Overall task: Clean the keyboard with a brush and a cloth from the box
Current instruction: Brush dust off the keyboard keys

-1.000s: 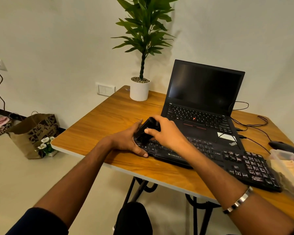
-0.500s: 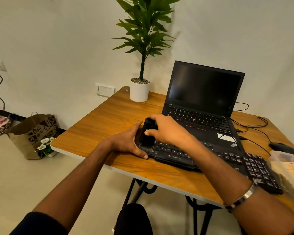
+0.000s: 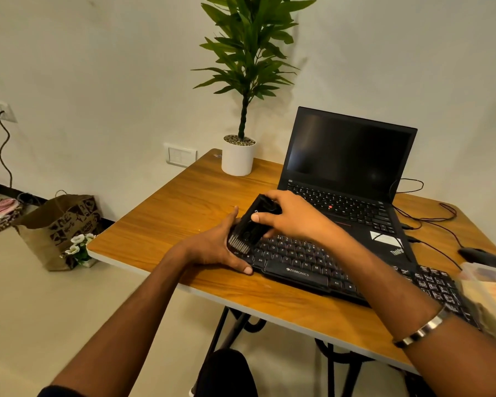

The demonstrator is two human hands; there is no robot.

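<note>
A black keyboard (image 3: 307,266) lies across the front of the wooden table (image 3: 189,207). My right hand (image 3: 289,216) grips a black brush (image 3: 248,227), tilted, with its grey bristles down on the keyboard's left end. My left hand (image 3: 216,247) clasps that left end of the keyboard, thumb up beside the brush, fingers along the front edge. A clear plastic box (image 3: 490,293) sits blurred at the right edge of the table; what lies in it cannot be made out.
An open black laptop (image 3: 350,167) stands behind the keyboard. A potted plant (image 3: 239,159) is at the back of the table. A black mouse (image 3: 481,255) and cables lie at the right. A paper bag (image 3: 60,227) is on the floor at left.
My right hand has tilted the brush and moved it a little up and left over the keyboard's left end. My left hand stays on the keyboard.
</note>
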